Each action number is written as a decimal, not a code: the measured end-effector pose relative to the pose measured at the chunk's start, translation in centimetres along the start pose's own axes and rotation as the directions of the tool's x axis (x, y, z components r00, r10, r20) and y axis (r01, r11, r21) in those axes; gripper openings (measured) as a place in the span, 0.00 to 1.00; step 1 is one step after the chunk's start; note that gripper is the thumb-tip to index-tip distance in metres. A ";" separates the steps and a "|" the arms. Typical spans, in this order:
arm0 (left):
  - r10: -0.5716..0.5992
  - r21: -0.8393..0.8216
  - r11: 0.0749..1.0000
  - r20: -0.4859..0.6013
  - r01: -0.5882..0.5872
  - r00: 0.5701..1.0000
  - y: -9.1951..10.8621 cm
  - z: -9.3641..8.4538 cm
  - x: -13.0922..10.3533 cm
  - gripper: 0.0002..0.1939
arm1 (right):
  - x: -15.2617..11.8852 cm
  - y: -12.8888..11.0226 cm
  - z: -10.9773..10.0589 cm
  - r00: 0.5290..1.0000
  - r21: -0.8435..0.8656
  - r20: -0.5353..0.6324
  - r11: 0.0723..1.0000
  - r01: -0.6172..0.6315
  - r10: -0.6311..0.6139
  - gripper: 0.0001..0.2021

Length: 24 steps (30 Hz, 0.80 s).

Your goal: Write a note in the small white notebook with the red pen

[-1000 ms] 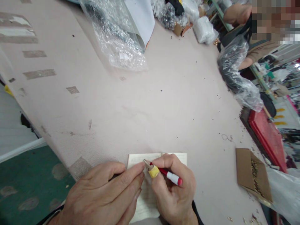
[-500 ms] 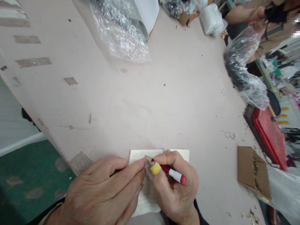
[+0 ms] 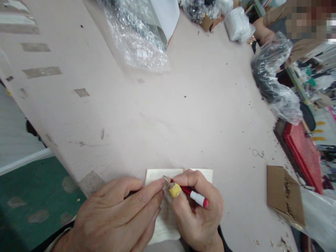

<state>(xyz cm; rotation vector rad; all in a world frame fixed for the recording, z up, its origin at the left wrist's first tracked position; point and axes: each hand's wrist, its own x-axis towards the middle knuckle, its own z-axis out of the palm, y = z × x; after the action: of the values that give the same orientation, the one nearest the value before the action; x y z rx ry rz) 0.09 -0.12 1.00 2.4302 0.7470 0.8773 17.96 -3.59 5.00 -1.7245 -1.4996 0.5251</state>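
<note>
Hands at an open booklet [image 3: 168, 224], lower centre of the frame, on a pale table [image 3: 183, 122]. The right hand [image 3: 199, 213] holds a red pen [image 3: 198, 198] in a narrow pinch, its pointed tip at the upper part of the page; a yellow band [image 3: 174, 189] lies at the thumb. The left hand [image 3: 115, 213] lies over the booklet's left side, fingers together and pointing towards the pen tip; whether it grips anything beneath cannot be told. Compared with half a second earlier, both hands and the pen keep nearly the same arrangement, which suggests steady, fine control. The clearer change is at upper right, where a co-worker's hand [image 3: 265, 35] is now lower, beside a clear plastic bag [image 3: 273, 77].
</note>
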 end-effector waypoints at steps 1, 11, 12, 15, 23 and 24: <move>0.000 0.000 1.000 0.001 0.000 1.000 0.0 0.0 0.0 0.12 | 0.0 0.0 0.0 1.000 0.000 0.001 1.000 0.001 -0.001 0.08; 0.022 -0.021 1.000 -0.014 -0.023 1.000 0.1 0.0 -0.2 0.12 | 0.1 0.0 0.1 1.000 -0.014 -0.006 1.000 -0.002 0.002 0.08; 0.024 -0.019 1.000 -0.012 -0.024 1.000 0.1 0.1 -0.2 0.12 | 0.0 0.0 0.1 1.000 -0.011 -0.006 1.000 -0.004 0.004 0.08; 0.030 -0.019 0.999 -0.009 -0.030 1.000 0.0 0.1 -0.3 0.12 | -0.1 0.0 0.0 1.000 -0.004 -0.006 1.000 -0.010 0.010 0.09; 0.039 -0.018 0.999 -0.008 -0.039 0.999 -0.1 0.3 -0.3 0.11 | -0.1 0.1 0.1 1.000 -0.004 -0.016 1.000 -0.002 0.002 0.08; 0.034 -0.023 0.999 -0.009 -0.034 0.999 -0.1 0.3 -0.3 0.11 | -0.1 0.1 0.2 1.000 -0.001 -0.017 1.000 -0.002 0.002 0.08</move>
<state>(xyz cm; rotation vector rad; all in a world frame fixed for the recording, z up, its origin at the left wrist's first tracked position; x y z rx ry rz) 0.05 -0.36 0.61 2.4266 0.6964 0.9045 17.88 -3.66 4.81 -1.7275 -1.4863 0.5092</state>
